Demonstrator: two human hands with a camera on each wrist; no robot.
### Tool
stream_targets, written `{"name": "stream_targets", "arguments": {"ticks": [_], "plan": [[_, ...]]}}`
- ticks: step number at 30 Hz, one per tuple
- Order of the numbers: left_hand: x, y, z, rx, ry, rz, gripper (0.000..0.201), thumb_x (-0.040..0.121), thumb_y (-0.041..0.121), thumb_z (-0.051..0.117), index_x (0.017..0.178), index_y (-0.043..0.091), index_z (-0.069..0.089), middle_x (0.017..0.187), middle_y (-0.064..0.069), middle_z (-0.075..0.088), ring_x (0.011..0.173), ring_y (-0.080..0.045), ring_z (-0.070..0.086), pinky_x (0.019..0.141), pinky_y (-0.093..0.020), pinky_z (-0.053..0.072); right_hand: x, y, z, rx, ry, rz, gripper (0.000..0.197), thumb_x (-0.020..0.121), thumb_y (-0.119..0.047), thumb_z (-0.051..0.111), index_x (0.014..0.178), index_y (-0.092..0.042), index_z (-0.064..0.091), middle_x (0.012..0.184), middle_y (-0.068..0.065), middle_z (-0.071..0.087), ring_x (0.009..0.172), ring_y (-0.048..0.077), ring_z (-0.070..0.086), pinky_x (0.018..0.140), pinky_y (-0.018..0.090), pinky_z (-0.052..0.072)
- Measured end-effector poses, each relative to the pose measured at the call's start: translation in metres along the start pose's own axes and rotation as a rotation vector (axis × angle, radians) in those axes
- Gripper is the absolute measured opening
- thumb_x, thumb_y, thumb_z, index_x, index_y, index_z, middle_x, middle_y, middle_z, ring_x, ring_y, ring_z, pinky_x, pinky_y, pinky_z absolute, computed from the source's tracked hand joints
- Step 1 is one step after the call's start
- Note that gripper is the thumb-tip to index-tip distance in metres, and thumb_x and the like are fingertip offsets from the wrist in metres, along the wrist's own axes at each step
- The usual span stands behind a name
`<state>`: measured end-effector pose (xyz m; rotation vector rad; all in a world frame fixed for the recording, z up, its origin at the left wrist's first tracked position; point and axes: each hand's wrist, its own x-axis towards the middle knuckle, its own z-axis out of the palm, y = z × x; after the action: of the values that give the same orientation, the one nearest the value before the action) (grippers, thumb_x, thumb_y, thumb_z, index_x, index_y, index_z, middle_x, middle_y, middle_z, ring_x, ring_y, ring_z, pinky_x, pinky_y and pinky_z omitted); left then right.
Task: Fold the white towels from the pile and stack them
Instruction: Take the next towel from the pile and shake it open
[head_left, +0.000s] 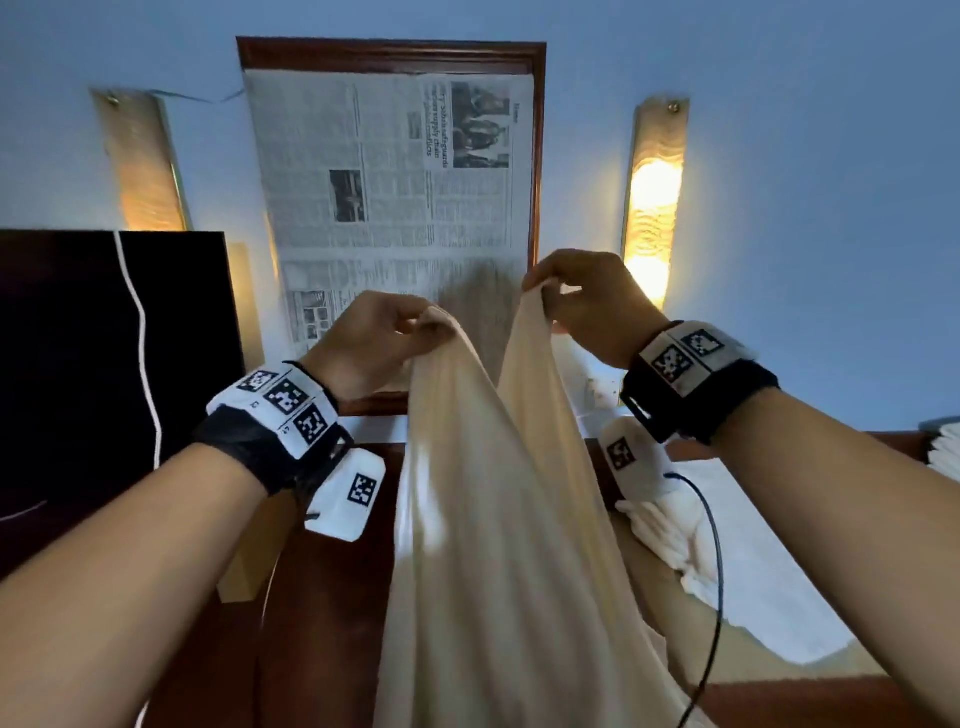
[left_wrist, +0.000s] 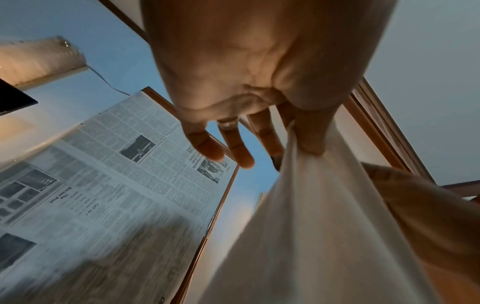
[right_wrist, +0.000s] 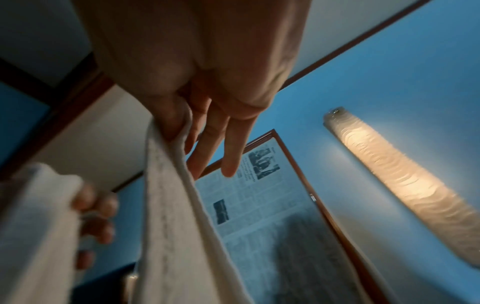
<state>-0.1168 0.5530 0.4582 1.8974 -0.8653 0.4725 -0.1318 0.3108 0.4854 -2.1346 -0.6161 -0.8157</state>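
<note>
A white towel (head_left: 483, 545) hangs in the air in front of me, held up by both hands at its top edge. My left hand (head_left: 387, 332) pinches one top corner between thumb and forefinger; the other fingers stick out loosely. My right hand (head_left: 558, 291) pinches the other top corner a little higher and to the right. In the left wrist view the towel (left_wrist: 311, 226) falls from the left hand (left_wrist: 306, 139). In the right wrist view the towel (right_wrist: 171, 216) drops from the right hand (right_wrist: 179, 123). More white towels (head_left: 670, 535) lie in a pile at lower right.
A framed newspaper (head_left: 395, 171) hangs on the blue wall straight ahead, between two lit wall lamps (head_left: 652, 208). A dark screen (head_left: 109, 353) stands at left. A dark wooden surface (head_left: 322, 623) lies below. Stacked white cloth (head_left: 943, 452) shows at the far right edge.
</note>
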Motion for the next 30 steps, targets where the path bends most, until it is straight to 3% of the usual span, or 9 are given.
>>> {"name": "stream_targets", "arguments": {"ticks": [4, 8, 10, 13, 17, 22, 24, 27, 30], "plan": [[0.005, -0.009, -0.001, -0.019, 0.169, 0.022, 0.027, 0.092, 0.011, 0.070, 0.079, 0.035, 0.074, 0.079, 0.018, 0.073, 0.079, 0.003, 0.064, 0.077, -0.014, 0.048, 0.006, -0.030, 0.015, 0.127, -0.102, -0.063, 0.016, 0.097, -0.005, 0.052, 0.095, -0.011, 0.067, 0.084, -0.011, 0.064, 0.080, 0.003, 0.063, 0.075, 0.024, 0.057], [0.008, -0.009, 0.005, -0.183, 0.201, 0.047, 0.022, 0.087, 0.016, 0.073, 0.079, 0.036, 0.079, 0.083, 0.007, 0.076, 0.081, -0.007, 0.068, 0.077, -0.025, 0.054, 0.010, -0.039, 0.025, 0.187, -0.125, -0.036, 0.008, 0.095, -0.012, 0.062, 0.092, -0.018, 0.066, 0.077, -0.017, 0.065, 0.074, -0.004, 0.061, 0.061, 0.014, 0.050], [0.012, -0.005, 0.008, -0.260, 0.202, 0.040, 0.005, 0.080, 0.027, 0.075, 0.083, 0.028, 0.079, 0.087, 0.002, 0.077, 0.085, -0.012, 0.070, 0.081, -0.030, 0.056, 0.013, -0.038, 0.024, 0.180, -0.102, -0.012, 0.004, 0.090, -0.014, 0.068, 0.090, -0.018, 0.069, 0.077, -0.014, 0.067, 0.073, -0.002, 0.062, 0.063, 0.016, 0.048], [0.021, -0.006, 0.009, -0.356, 0.197, 0.044, 0.011, 0.075, 0.031, 0.075, 0.083, 0.025, 0.080, 0.092, -0.004, 0.077, 0.089, -0.018, 0.071, 0.084, -0.036, 0.056, 0.016, -0.038, 0.015, 0.147, -0.072, 0.001, 0.004, 0.089, -0.020, 0.071, 0.088, -0.018, 0.075, 0.077, -0.008, 0.070, 0.072, 0.005, 0.065, 0.070, 0.027, 0.053], [0.033, -0.003, 0.013, -0.437, 0.121, 0.079, 0.012, 0.079, 0.024, 0.073, 0.086, 0.017, 0.079, 0.091, -0.004, 0.077, 0.089, -0.018, 0.071, 0.082, -0.032, 0.056, 0.018, -0.043, 0.004, 0.133, -0.086, -0.031, 0.010, 0.092, -0.021, 0.068, 0.095, -0.017, 0.078, 0.084, -0.002, 0.074, 0.081, 0.017, 0.070, 0.077, 0.033, 0.059], [0.040, -0.003, 0.024, -0.538, 0.012, 0.111, 0.015, 0.082, 0.017, 0.067, 0.076, 0.023, 0.080, 0.080, 0.007, 0.074, 0.078, -0.008, 0.068, 0.071, -0.023, 0.053, 0.015, -0.046, -0.006, 0.070, -0.099, 0.006, 0.012, 0.094, -0.023, 0.067, 0.096, -0.018, 0.077, 0.086, -0.007, 0.074, 0.082, 0.009, 0.069, 0.076, 0.026, 0.056], [0.041, -0.004, 0.029, -0.541, -0.046, 0.100, 0.011, 0.080, 0.023, 0.070, 0.075, 0.025, 0.079, 0.079, 0.007, 0.073, 0.077, -0.011, 0.065, 0.071, -0.026, 0.052, 0.010, -0.047, -0.012, 0.059, -0.138, 0.038, 0.011, 0.094, -0.023, 0.065, 0.094, -0.021, 0.076, 0.085, -0.008, 0.073, 0.083, 0.009, 0.069, 0.073, 0.028, 0.058], [0.044, -0.005, 0.032, -0.549, -0.127, 0.077, 0.016, 0.072, 0.037, 0.081, 0.076, 0.021, 0.077, 0.080, 0.002, 0.072, 0.077, -0.017, 0.064, 0.072, -0.032, 0.054, -0.001, -0.046, -0.016, 0.065, -0.206, 0.084, 0.011, 0.095, -0.025, 0.064, 0.097, -0.022, 0.075, 0.090, -0.005, 0.073, 0.088, 0.022, 0.068, 0.071, 0.047, 0.060], [0.045, -0.004, 0.042, -0.568, -0.167, 0.042, 0.038, 0.058, 0.051, 0.090, 0.077, 0.022, 0.073, 0.084, -0.006, 0.069, 0.084, -0.033, 0.058, 0.078, -0.048, 0.049, -0.014, -0.045, -0.019, 0.102, -0.267, 0.127, 0.013, 0.097, -0.027, 0.060, 0.105, -0.024, 0.071, 0.094, -0.009, 0.071, 0.088, 0.013, 0.067, 0.069, 0.035, 0.056]]}}
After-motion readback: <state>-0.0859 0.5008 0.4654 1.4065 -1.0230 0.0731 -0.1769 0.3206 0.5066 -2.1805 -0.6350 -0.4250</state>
